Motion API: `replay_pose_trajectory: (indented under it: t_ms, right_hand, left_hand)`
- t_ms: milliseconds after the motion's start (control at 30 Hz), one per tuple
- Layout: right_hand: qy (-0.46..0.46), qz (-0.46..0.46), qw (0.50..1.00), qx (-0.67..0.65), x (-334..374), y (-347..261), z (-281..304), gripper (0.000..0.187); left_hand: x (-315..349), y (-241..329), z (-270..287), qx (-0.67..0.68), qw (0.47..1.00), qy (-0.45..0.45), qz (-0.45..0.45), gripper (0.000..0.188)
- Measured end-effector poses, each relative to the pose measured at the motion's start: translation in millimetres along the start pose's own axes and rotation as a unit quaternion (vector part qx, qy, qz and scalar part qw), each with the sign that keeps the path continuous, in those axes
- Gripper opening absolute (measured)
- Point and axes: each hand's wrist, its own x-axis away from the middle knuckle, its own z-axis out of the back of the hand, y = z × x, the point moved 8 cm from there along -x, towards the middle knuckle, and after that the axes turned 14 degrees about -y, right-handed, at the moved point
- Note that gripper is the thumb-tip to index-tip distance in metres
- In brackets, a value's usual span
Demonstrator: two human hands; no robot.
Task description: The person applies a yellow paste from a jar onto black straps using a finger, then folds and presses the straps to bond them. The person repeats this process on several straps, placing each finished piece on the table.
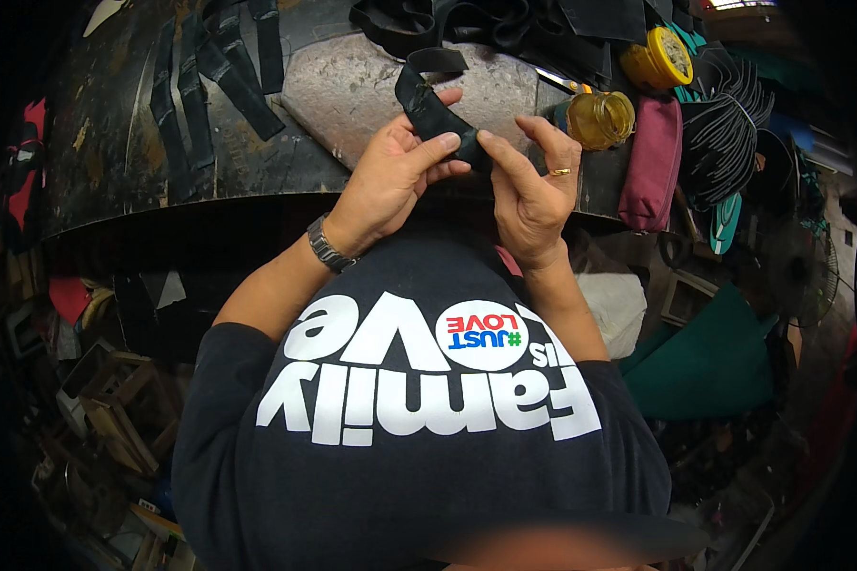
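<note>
A black strip of leather-like material (432, 116) curves between my two hands above the near edge of the stone slab. My left hand (402, 167) grips it, thumb on top and fingers beneath. At the strip's near right end, the thumb and forefinger of my right hand (535, 186) pinch it, while another finger is raised. The strip's far end bends back over the slab. On the slab's right stands an open glass jar (600, 121) with yellowish, smeared walls.
The stone slab (343, 90) rests on a dark worn table (95, 181). Several black strips (192, 95) lie at left, more black material (486, 24) at the back. Right are a yellow tub (659, 59), a maroon pouch (651, 162) and a bundle of black cords (728, 124).
</note>
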Motion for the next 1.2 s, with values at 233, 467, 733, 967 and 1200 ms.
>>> replay_pose_trajectory:
  t_ms: [233,467,733,967,1200]
  right_hand:
    - [-0.044,0.037,0.994,0.092,0.8,-1.9,-1.2,0.043]
    - [-0.057,0.057,0.997,0.019,-4.8,-1.9,0.3,0.039]
    - [-0.089,0.02,0.985,-0.149,-13.1,4.8,13.1,0.04]
    - [0.013,-0.053,0.936,-0.349,-17.7,37.2,-12.6,0.046]
    - [-0.049,-0.118,0.883,-0.451,-7.6,44.4,-61.0,0.066]
  left_hand:
    - [1.0,-1.7,5.1,-0.04,0.999,0.015,-0.007,0.053]
    - [0.6,-3.1,4.3,-0.047,0.999,0.014,-0.013,0.052]
    - [11.3,12.4,11.2,-0.087,0.995,0.042,-0.011,0.05]
    - [46.5,76.7,8.3,-0.167,0.984,0.04,-0.039,0.051]
    - [63.1,187.0,45.8,-0.32,0.931,0.107,-0.14,0.054]
